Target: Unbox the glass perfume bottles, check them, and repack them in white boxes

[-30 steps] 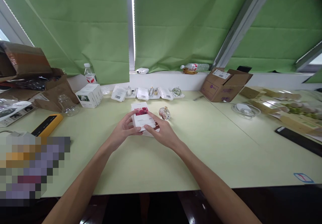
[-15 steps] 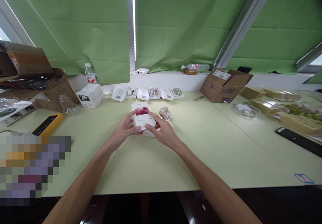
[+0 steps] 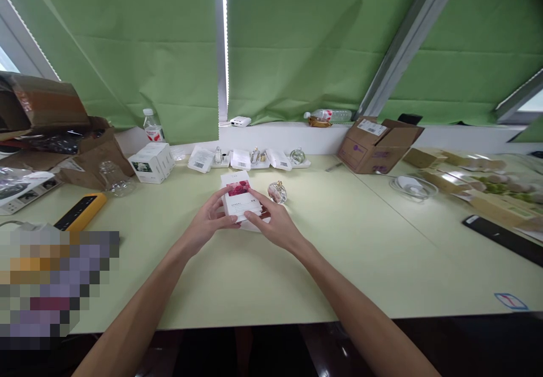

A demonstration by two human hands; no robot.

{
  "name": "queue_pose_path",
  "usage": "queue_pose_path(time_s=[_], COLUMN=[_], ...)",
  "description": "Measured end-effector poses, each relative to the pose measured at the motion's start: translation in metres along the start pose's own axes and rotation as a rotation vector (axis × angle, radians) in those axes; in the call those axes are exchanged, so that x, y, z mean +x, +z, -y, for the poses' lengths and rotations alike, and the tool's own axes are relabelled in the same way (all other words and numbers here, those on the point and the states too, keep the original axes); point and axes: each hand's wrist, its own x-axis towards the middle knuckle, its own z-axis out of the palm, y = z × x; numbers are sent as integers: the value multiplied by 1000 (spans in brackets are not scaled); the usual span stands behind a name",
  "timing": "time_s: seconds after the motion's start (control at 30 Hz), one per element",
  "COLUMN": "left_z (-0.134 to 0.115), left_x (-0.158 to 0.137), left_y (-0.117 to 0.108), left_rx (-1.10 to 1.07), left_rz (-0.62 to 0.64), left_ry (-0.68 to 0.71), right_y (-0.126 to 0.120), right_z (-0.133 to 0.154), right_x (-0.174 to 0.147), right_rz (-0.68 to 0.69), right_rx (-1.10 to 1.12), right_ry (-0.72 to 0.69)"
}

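Green fabric blinds (image 3: pixel 144 38) hang behind the pale green surface (image 3: pixel 348 275) in front of you. Your left hand (image 3: pixel 206 221) and right hand (image 3: pixel 275 223) grip a white rectangular carton with a red flower print (image 3: pixel 240 200) from either side, near the middle of the surface, thumbs on its near end. Just beyond your right hand sits a round clear glass bottle with a gold-toned top (image 3: pixel 277 192), outside the carton. Your handling of the carton looks unfinished, while three white barcoded packets (image 3: pixel 240 159) with small glass bottles (image 3: pixel 297 155) beside them already lie in a row at the back. You cannot tell whether the carton is open or filled; the reddish-brown patch (image 3: pixel 266 213) under it is mostly covered. Pixelation blots out the lower left, and the frame cuts off an open brown cardboard box (image 3: pixel 51 103).
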Motion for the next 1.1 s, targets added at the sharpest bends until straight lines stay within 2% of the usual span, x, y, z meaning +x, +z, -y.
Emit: queue_pose_path(time_s=[0.5, 1.1], left_z=[-6, -8], left_x=[-2, -1], left_y=[0, 2], left_rx=[-38, -9], left_rz=[52, 20], left_ry=[-2, -19], right_y=[-3, -5], right_z=[4, 3], right_x=[0, 0], right_rz=[-20, -21], right_rx=[10, 58], right_ry=[36, 27])
